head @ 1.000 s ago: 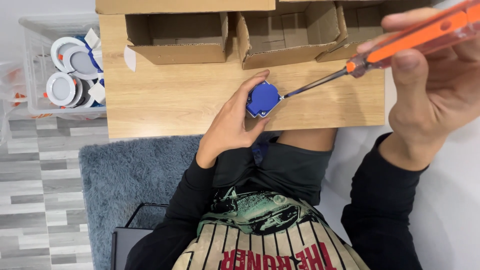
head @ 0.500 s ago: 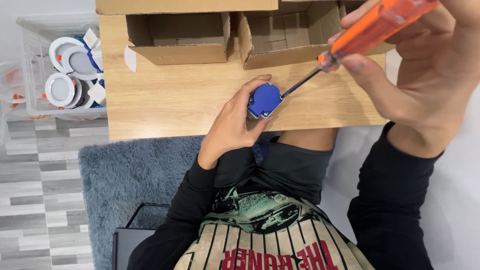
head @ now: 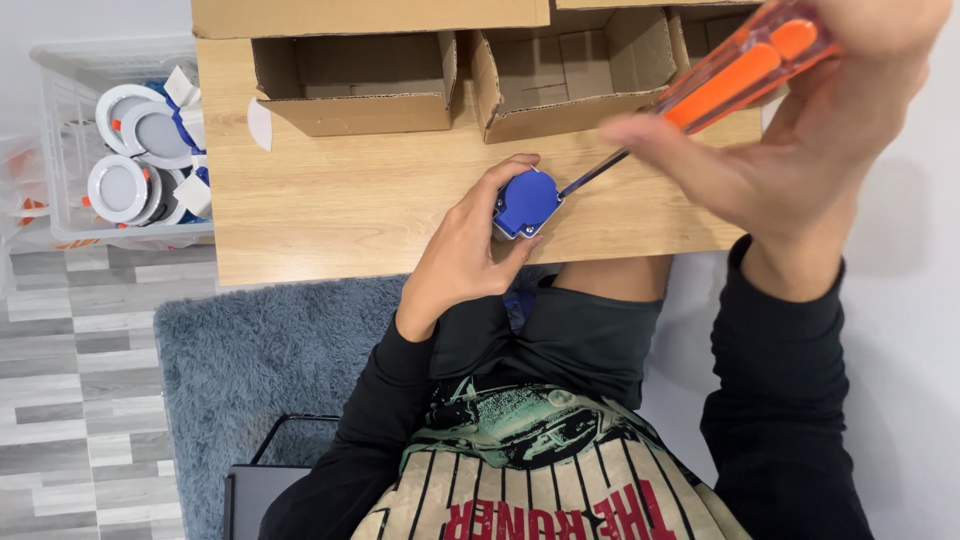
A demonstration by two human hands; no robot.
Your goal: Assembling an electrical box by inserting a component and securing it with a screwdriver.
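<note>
My left hand [head: 468, 255] grips a small blue plastic box [head: 527, 203] with screws at its corners, holding it on the light wooden table [head: 330, 215] near the front edge. My right hand [head: 800, 140] is raised close to the camera and holds a screwdriver [head: 720, 85] with an orange translucent handle. Its dark shaft slants down to the left, and the tip touches the right side of the blue box.
Two open cardboard boxes [head: 355, 80] [head: 570, 70] stand at the back of the table, a third partly hidden behind my right hand. A clear plastic bin [head: 70, 130] with several round white lamp fittings sits at the left. A grey rug [head: 260, 370] lies below.
My right hand has swung the screwdriver handle upward and leftward, so the shaft stands steeper. The tip stays at the blue box. My left hand has barely moved.
</note>
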